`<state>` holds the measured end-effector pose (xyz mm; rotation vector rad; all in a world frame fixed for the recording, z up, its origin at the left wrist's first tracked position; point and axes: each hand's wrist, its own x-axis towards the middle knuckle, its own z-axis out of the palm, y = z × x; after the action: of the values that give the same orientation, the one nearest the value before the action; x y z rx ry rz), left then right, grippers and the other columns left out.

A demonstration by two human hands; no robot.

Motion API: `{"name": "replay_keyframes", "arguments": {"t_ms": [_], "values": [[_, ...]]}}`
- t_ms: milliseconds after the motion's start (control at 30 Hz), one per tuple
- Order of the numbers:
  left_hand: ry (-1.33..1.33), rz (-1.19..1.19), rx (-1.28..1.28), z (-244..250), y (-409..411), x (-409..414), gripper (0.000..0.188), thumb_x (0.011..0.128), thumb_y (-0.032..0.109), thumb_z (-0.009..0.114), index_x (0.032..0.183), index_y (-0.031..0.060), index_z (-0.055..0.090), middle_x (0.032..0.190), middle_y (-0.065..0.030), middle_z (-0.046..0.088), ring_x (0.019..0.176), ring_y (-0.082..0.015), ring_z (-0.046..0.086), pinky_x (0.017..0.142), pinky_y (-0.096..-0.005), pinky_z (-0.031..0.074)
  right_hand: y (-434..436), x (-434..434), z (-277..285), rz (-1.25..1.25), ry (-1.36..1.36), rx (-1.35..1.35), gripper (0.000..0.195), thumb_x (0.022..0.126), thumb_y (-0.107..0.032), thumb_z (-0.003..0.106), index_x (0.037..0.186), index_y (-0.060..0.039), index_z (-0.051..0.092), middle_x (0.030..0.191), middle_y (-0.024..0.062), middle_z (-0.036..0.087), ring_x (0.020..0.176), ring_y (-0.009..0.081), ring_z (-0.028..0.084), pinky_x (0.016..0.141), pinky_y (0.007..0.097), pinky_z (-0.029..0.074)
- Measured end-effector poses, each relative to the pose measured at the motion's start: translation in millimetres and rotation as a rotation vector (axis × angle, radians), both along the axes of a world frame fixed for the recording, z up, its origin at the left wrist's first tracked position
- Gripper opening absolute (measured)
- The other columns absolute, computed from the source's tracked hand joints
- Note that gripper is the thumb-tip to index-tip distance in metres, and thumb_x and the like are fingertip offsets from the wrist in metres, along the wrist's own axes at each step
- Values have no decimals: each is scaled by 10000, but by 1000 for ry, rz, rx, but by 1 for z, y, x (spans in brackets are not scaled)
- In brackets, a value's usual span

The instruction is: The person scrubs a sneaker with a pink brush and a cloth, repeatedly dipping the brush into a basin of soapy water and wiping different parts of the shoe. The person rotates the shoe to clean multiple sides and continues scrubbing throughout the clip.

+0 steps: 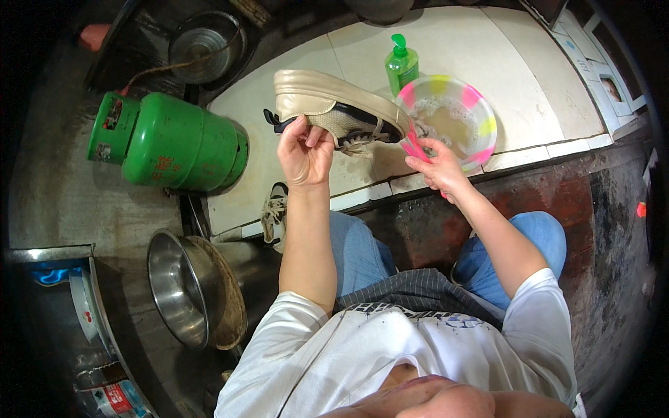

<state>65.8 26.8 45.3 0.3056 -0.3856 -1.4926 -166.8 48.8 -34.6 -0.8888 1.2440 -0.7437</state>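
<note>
A beige sneaker with black trim and laces is gripped at its ankle opening by my left hand, its sole turned up and away from me. My right hand holds a pink brush against the toe; the bristles are mostly hidden behind the shoe. Behind the brush stands a plastic basin with pink and yellow patches, holding murky, sudsy water and a greyish thing, unclear in kind. A green pump bottle of clear green liquid is beside the basin. Another sneaker lies left of my left forearm.
A green gas cylinder lies at the left on the picture, with a metal pot above it. Nearer me on the left are a steel bowl and a round wooden-looking lid or board. The tiled ledge ends at a dark floor.
</note>
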Motion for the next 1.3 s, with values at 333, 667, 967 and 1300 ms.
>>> {"name": "replay_keyframes", "arguments": {"t_ms": [333,667,967,1300], "values": [[-81,-179,51,0,10,-23,73,835,34,537,771,65,546,695,17,510,554,-83,384,583,-215,354,1,1,-8,-110,381,-664,727,630,-144,801,1261,-91,443,764,62,562,631,176,552,627,321,470],[-24,-139,88,8,10,-31,144,846,4,517,709,50,520,687,-2,521,534,-89,367,533,-183,351,1,-1,17,-86,575,-701,919,611,-131,823,1355,-107,283,863,128,590,810,289,588,728,396,481],[-53,-171,-5,-1,6,-25,100,848,27,534,755,63,541,702,11,534,552,-83,400,567,-194,369,1,-1,20,-52,509,-734,898,616,-89,804,1347,-107,284,980,164,604,878,341,598,772,419,481],[-771,-212,198,-4,11,-45,432,830,150,678,1163,-68,510,1087,-111,597,962,-180,582,854,-315,459,-1,-7,18,-141,433,-774,748,655,29,749,1286,-88,366,998,101,596,779,147,560,637,261,457]]}}
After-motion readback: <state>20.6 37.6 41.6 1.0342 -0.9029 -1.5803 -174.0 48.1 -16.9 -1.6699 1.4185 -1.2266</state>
